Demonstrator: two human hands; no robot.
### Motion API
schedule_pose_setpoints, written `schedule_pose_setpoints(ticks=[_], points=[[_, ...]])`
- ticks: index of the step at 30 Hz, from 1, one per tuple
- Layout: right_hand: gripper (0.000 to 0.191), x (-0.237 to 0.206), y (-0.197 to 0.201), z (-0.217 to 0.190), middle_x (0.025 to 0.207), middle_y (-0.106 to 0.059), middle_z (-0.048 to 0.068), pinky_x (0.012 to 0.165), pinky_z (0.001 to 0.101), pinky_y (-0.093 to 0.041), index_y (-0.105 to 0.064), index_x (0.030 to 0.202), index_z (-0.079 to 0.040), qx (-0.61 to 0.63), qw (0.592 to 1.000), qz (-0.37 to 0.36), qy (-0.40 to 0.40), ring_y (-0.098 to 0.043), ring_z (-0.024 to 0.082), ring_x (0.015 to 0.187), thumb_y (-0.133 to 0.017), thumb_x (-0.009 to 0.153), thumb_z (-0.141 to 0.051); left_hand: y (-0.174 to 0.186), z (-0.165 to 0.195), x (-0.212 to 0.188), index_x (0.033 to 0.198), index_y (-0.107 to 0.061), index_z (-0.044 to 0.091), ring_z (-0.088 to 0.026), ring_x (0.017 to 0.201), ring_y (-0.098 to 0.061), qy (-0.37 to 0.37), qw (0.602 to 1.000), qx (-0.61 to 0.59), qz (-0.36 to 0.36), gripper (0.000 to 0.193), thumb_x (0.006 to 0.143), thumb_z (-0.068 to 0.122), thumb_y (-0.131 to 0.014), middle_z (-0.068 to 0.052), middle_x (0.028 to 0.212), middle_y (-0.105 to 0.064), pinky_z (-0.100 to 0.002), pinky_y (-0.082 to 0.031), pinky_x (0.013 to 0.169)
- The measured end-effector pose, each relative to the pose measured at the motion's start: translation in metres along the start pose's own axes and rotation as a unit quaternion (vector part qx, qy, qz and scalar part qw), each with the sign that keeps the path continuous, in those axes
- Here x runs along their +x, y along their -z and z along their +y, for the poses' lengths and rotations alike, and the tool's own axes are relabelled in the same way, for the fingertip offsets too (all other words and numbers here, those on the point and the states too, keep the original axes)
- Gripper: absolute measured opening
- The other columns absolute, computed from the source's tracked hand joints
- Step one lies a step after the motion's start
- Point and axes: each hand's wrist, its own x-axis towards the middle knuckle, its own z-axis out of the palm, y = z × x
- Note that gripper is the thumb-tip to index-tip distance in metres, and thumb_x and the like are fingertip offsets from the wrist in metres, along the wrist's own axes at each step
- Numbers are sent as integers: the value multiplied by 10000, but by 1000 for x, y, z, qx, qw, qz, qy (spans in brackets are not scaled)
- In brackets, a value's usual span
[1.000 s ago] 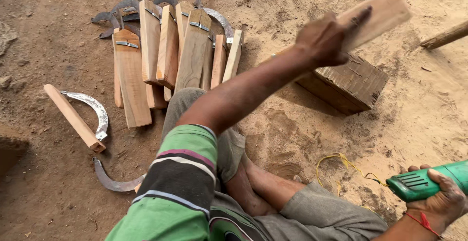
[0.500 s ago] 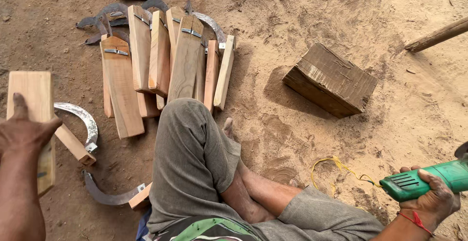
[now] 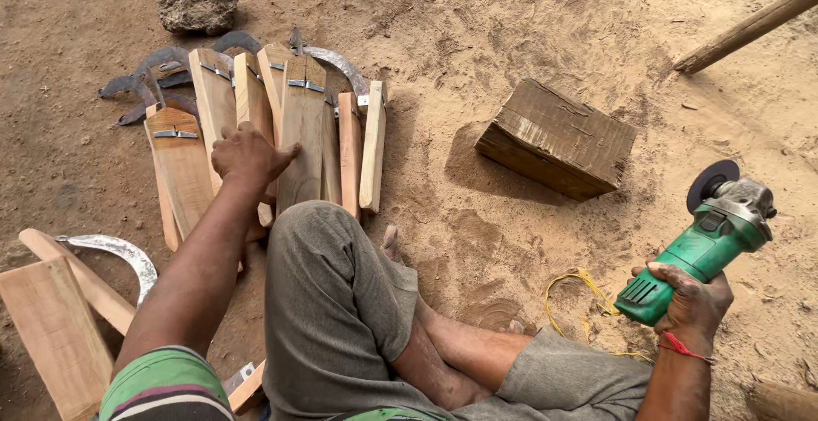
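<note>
Two hands busy: left hand spread open over wooden handle blanks, upper left. Right hand clamped on green angle grinder, lower right. Best to lift one blank cleanly, keeping disc off yellow cord.

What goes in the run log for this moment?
left hand on wooden handles | right hand holds green angle grinder

Bright, even daylight over sandy ground, no glare. Soft short shadow falls left of wooden block, so light comes from right. Frame sharp throughout, blades and grain crisp, no motion blur. Slight wide-angle stretch at edges, near bottom corners.
</note>
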Motion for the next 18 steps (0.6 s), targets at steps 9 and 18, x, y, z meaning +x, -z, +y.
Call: schedule_pose_setpoints(ticks=[9,18], points=[[517,5,4,1,929,-669,159,608,465,-637,-506,1240,48,13,998,49,-24,-726,303,706,-730,775,81,-10,31,-25,1219,-559,-24,-385,1120,-585,-54,996,74,-7,1071,652,861,-765,-198,1205,-552,-497,-583,781],[531,2,7,0,955,-662,129,653,452,-655,-534,1255,60,27,999,37,-2,-718,284,731,-741,767,85,-43,67,28,1315,-335,-77,-314,929,-679,32,993,-81,-80,1126,610,598,-897,-154,1020,-616,-441,-588,770]])
